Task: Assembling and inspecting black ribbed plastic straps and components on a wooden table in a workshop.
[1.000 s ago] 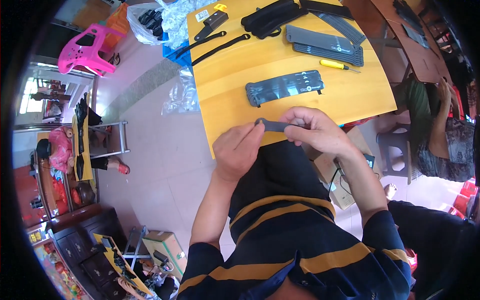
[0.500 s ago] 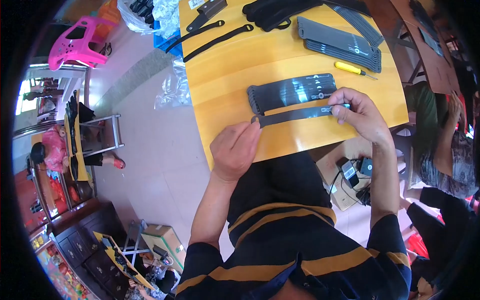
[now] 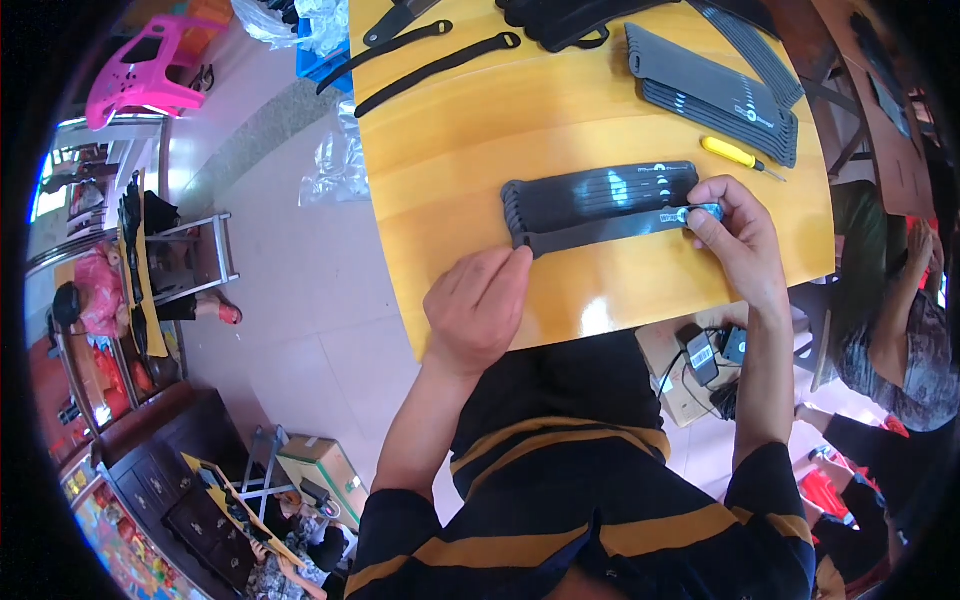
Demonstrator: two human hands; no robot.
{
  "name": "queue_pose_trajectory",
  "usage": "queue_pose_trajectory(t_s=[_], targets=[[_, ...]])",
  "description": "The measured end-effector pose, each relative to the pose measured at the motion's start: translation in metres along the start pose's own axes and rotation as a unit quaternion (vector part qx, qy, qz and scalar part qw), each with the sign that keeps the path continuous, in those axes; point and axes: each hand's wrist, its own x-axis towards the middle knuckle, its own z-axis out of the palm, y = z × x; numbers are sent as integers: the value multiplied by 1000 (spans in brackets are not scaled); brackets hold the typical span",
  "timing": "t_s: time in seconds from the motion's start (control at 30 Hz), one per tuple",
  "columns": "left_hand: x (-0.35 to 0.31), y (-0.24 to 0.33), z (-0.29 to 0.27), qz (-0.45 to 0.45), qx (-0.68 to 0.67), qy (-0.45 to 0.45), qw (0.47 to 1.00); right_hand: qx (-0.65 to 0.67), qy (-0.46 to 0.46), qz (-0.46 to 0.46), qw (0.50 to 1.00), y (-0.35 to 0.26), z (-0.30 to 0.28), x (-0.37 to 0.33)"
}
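Note:
A dark cable strap (image 3: 610,230) is stretched between my two hands along the near edge of a fanned row of matching straps (image 3: 590,197). My left hand (image 3: 480,300) pinches the strap's slotted end. At the other end, my right hand (image 3: 740,235) grips the strap between thumb and fingers, beside its pale print. The strap lies flat and seems to touch or overlap the row; the exact contact cannot be made out. Both hands are over the near part of the yellow wooden table (image 3: 450,150).
A yellow-handled screwdriver (image 3: 730,152) lies to the right, below stacked grey straps (image 3: 715,90). Two loose black straps (image 3: 435,75) are at the far left, and a black bundle (image 3: 565,20) at the back. Beneath the table's near edge are a carton (image 3: 665,370) and power adapters (image 3: 697,352).
The strap has moved from just in front of the row up against its near edge. Both hands still hold its ends. The view has shifted slightly.

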Motion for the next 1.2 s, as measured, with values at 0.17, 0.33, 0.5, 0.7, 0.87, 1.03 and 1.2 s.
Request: queue_pose_trajectory(t_s=[0.17, 0.33, 0.5, 0.7, 0.87, 1.03, 1.2], targets=[[0, -2, 3, -9, 9, -8, 1000, 11, 25, -3, 1000, 5, 5, 0], [0, -1, 2, -22, 6, -16, 1000, 7, 33, 1, 999, 8, 7, 2], [-1, -2, 2, -27, 5, -21, 999, 2, 41, 2, 999, 8, 9, 2], [1, -1, 2, -33, 7, -28, 999, -17, 51, 3, 999, 7, 10, 1], [1, -2, 3, -31, 1, -28, 999, -26, 57, -7, 998, 6, 12, 1], [1, -1, 1, -34, 1, -39, 999, -43, 64, -3, 997, 6, 13, 1], [-1, -2, 2, -36, 0, -41, 999, -55, 55, -15, 997, 7, 11, 2]])
